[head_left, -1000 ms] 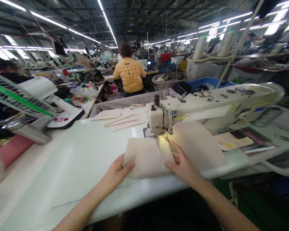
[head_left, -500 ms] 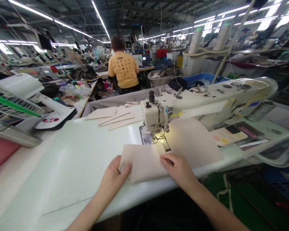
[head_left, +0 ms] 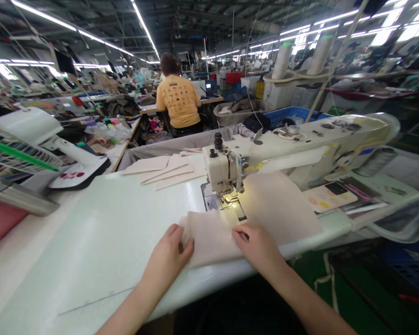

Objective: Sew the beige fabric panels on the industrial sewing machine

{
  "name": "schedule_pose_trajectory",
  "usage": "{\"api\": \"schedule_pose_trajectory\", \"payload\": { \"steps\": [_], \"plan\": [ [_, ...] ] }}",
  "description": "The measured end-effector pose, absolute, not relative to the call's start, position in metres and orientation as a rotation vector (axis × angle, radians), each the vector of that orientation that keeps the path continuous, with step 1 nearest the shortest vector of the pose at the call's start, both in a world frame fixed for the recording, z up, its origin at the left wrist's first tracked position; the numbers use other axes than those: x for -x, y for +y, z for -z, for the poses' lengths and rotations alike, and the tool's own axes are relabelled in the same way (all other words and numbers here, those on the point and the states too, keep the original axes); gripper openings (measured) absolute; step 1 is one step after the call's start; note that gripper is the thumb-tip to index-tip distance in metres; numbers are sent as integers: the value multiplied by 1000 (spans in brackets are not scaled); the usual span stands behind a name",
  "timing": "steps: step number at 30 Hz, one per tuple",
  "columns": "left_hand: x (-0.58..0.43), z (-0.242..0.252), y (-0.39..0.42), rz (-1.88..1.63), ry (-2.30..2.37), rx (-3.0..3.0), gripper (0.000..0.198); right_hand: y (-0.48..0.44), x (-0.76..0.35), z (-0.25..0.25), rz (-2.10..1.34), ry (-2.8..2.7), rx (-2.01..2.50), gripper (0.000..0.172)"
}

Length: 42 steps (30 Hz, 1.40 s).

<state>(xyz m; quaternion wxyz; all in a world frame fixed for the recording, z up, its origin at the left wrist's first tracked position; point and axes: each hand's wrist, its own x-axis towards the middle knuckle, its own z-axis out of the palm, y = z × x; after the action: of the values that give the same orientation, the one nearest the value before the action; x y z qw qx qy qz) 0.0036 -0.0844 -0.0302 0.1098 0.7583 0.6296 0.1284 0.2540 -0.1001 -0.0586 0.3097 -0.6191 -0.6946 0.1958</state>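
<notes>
A beige fabric piece (head_left: pixel 214 235) lies on the pale green sewing table (head_left: pixel 108 232), just in front of the needle of a cream sewing machine (head_left: pixel 226 170). My left hand (head_left: pixel 169 258) grips the piece's left edge, thumb on top and fingers curled around it. My right hand (head_left: pixel 260 246) presses down on its right part, fingers bent, near the presser foot. A larger beige piece (head_left: pixel 282 204) lies under the machine arm to the right.
A stack of beige cut pieces (head_left: pixel 164 168) lies behind the machine's left. A white fan (head_left: pixel 35 139) stands far left, a pink roll (head_left: pixel 0 223) below it. A person in a yellow shirt (head_left: pixel 179 100) sits ahead, back turned. Thread cones (head_left: pixel 282 60) stand behind the machine.
The fabric piece has been drawn back toward me from the needle. My left hand has closed over its left edge, bunching it slightly. My right hand slid back with it.
</notes>
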Motion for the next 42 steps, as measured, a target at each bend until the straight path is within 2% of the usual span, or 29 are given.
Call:
{"api": "schedule_pose_trajectory", "payload": {
  "steps": [2, 4, 6, 9, 13, 18, 39, 42],
  "plan": [
    [-8, 32, -85, -395, 1943, -2391, 24, -102, -254, 55, -390, -1907, 1642, 16],
    [-15, 35, -83, -495, 1858, -2614, 50, -103, -255, 53, -247, -1998, 1565, 16],
    [-25, 40, -80, -522, 1553, -2776, 65, -104, -257, 53, -188, -2062, 1436, 15],
    [-44, 46, -74, -369, 1180, -2770, 58, -99, -260, 59, -223, -2099, 1302, 16],
    [-51, 44, -61, -183, 1185, -2694, 53, -82, -261, 66, -277, -2126, 1209, 17],
    [-35, 37, -39, -104, 1175, -2670, 56, -65, -253, 68, -337, -2100, 1166, 18],
    [-30, 39, -17, -143, 1106, -2691, 59, -57, -252, 66, -325, -2088, 1191, 20],
    [-32, 34, -24, -158, 1063, -2719, 50, -67, -255, 63, -323, -2103, 1188, 18]
  ]
}}
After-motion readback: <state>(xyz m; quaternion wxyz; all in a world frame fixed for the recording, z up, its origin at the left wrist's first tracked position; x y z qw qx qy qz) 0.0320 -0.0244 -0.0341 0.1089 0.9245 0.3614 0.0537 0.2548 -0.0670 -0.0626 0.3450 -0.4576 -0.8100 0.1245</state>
